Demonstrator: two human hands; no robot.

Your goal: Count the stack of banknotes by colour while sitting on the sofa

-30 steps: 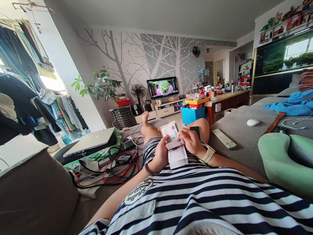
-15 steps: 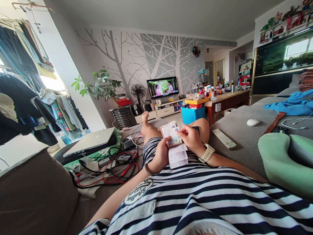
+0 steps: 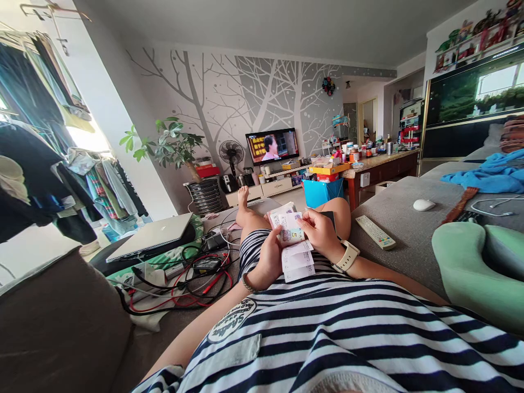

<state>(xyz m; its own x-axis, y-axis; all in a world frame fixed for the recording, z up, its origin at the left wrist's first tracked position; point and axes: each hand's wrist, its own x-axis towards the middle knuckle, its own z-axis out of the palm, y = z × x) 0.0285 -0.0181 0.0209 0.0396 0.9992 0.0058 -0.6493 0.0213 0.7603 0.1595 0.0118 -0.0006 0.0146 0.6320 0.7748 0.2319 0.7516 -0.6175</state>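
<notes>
A stack of banknotes (image 3: 293, 233) is held over my lap, with a large figure 5 printed on the top note. My left hand (image 3: 268, 259) is closed around the near left side of the stack, its thumb lying across the notes. Below the thumb, several pale printed ends (image 3: 298, 264) hang down fanned towards my striped shirt. My right hand (image 3: 321, 232) pinches the top note's upper right edge between thumb and fingers. Behind that hand, a flat black object (image 3: 329, 216) shows only in part by my thigh.
To the right on the sofa lie a remote control (image 3: 375, 232), a white mouse (image 3: 424, 204) and a green neck pillow (image 3: 458, 256). Tangled cables (image 3: 204, 273) and a closed laptop (image 3: 151, 236) are on the left. A cluttered table (image 3: 385, 158) stands beyond.
The top note lies slightly differently across the stack, and my right fingers have shifted a little to the right. My left hand keeps its hold. The television picture has changed.
</notes>
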